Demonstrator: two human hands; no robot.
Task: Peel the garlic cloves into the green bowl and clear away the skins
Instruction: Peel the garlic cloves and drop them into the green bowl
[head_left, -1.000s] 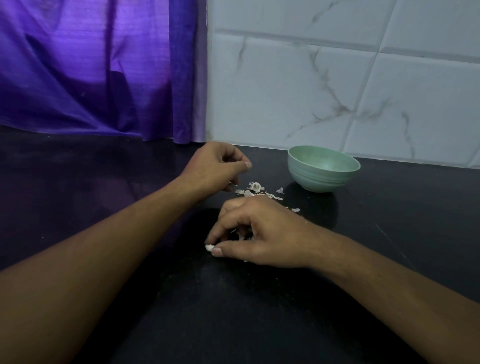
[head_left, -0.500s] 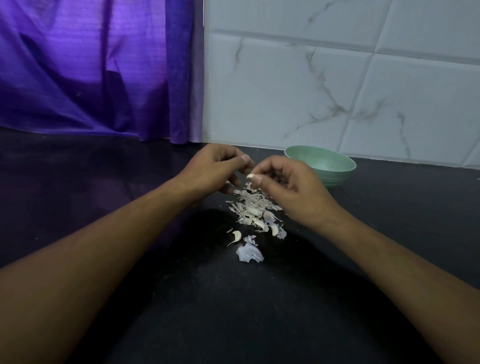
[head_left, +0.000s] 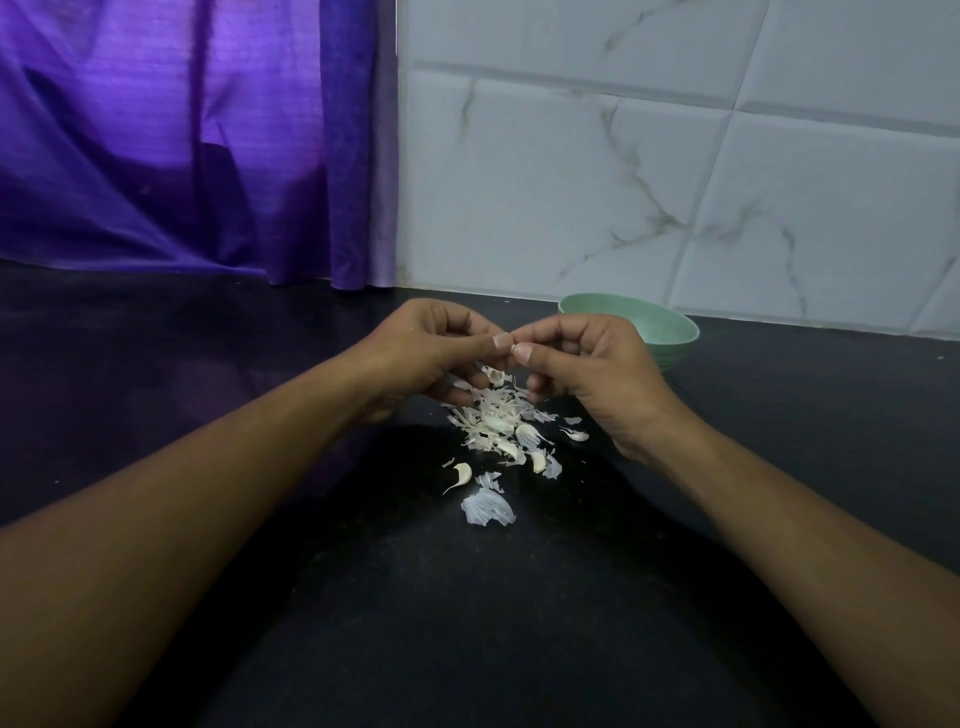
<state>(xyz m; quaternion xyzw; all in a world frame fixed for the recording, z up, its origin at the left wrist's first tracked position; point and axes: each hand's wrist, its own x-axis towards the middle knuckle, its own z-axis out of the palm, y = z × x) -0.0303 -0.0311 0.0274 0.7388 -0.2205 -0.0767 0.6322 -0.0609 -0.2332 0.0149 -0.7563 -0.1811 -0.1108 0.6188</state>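
Observation:
My left hand (head_left: 431, 353) and my right hand (head_left: 597, 364) meet above the black counter, fingertips together. Between them they pinch a small garlic clove (head_left: 513, 347), mostly hidden by the thumbs and fingers. Below the hands lies a pile of white garlic skins (head_left: 493, 421) with several cloves mixed in. One loose clove (head_left: 461, 474) and a large skin piece (head_left: 488, 508) lie nearer to me. The green bowl (head_left: 670, 327) stands behind my right hand, near the wall; its inside is hidden from this angle.
The dark counter (head_left: 467, 623) stretches toward me and to both sides. A purple curtain (head_left: 182, 140) hangs at the back left. White marble-patterned tiles (head_left: 675, 156) cover the wall behind the bowl.
My right hand picked a clove off the counter near me and rose to meet my left hand. Both hands now pinch it above the skin pile.

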